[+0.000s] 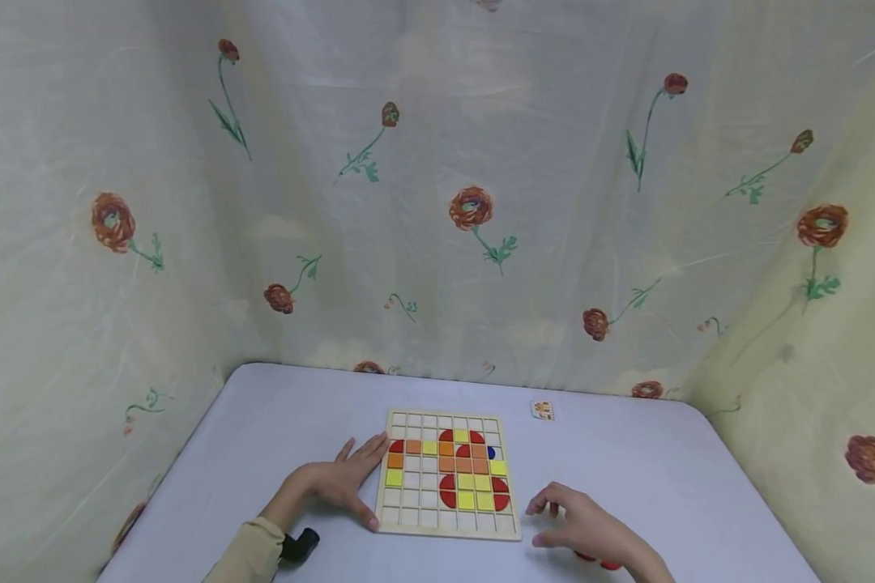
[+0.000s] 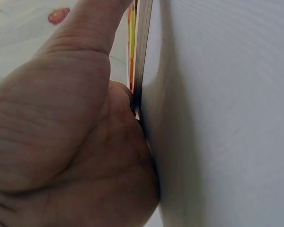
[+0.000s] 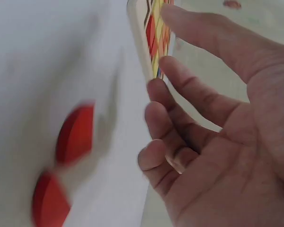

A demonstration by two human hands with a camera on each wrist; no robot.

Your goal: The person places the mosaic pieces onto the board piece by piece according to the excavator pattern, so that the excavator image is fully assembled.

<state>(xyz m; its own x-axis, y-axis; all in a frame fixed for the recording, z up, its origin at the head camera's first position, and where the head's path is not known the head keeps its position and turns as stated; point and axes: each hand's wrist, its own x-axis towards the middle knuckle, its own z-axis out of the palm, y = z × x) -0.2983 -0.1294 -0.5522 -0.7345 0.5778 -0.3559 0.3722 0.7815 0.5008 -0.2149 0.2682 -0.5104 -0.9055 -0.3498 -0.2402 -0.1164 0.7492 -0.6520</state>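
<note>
A square wooden grid board (image 1: 448,533) lies flat on the table, part filled with red quarter-round, yellow and orange pieces. One small blue piece (image 1: 491,453) sits near its right side. My left hand (image 1: 339,482) rests along the board's left edge, fingers spread and thumb at the near corner. Up close in the left wrist view, the board's side (image 2: 143,42) shows by the palm. Just off the near right corner hovers my right hand (image 1: 583,522), fingers loosely bent, holding nothing. Below it, two red quarter-round pieces (image 3: 75,135) lie on the table, partly hidden by the hand in the head view.
A small printed card (image 1: 543,410) lies beyond the board's far right corner. Beside the left wrist is a black object (image 1: 300,546), partly covered by the sleeve. Flower-patterned curtains (image 1: 423,243) hang behind and on both sides of the white table (image 1: 292,405).
</note>
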